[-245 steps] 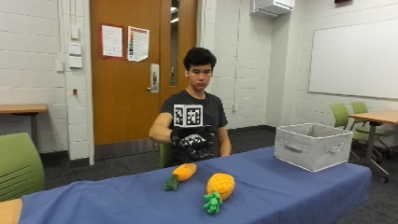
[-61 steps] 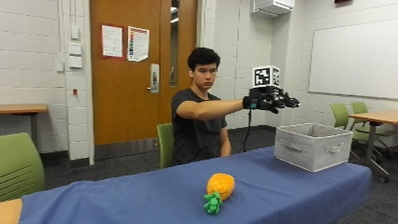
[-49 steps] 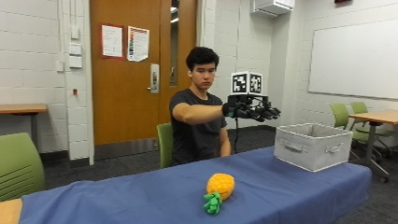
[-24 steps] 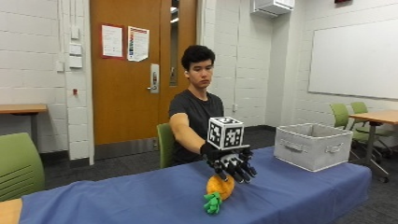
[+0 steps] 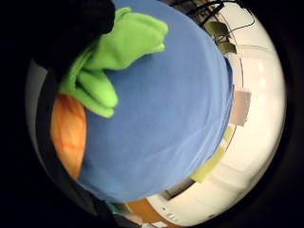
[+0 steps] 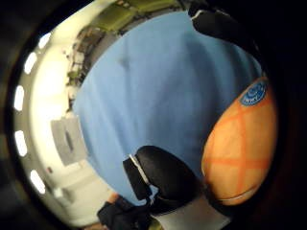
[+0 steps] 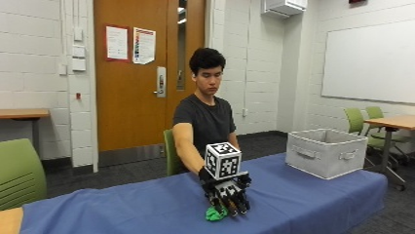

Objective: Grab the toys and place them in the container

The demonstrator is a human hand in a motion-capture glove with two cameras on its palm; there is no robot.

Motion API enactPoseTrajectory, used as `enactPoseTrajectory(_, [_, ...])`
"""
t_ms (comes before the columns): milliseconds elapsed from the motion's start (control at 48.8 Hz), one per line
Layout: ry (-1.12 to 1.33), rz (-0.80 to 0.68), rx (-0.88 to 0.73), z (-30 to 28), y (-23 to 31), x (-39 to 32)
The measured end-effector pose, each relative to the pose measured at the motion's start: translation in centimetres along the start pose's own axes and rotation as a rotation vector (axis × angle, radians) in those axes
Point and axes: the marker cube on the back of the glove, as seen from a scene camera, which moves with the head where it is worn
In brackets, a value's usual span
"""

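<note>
Gloved right hand [image 7: 227,194], fingers [image 6: 165,175] curled round one plush pineapple [image 6: 242,148]; one grey container [image 7: 326,152] well apart.

Even, bright ceiling light; soft focus outside, palm views dark-rimmed and strongly bent at edges.

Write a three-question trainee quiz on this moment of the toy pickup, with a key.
1. True or false: the gloved right hand is over the pineapple toy on the blue tablecloth.
2. What colour are the toy's leaves?
3. The grey container stands: A) under the hand, B) apart from the hand, towards the table's end, C) on the floor.

Key: 1 true; 2 green; 3 B.
</note>
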Motion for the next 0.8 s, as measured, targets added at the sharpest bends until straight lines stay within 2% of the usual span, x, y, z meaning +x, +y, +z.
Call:
enactPoseTrajectory(369, [-0.027,0.015,0.086,-0.3,2.3,0.9])
enactPoseTrajectory(554, [0.069,0.023,0.188,-1.7,2.4,-0.2])
enactPoseTrajectory(800, [0.087,0.031,0.108,-3.4,2.6,-0.8])
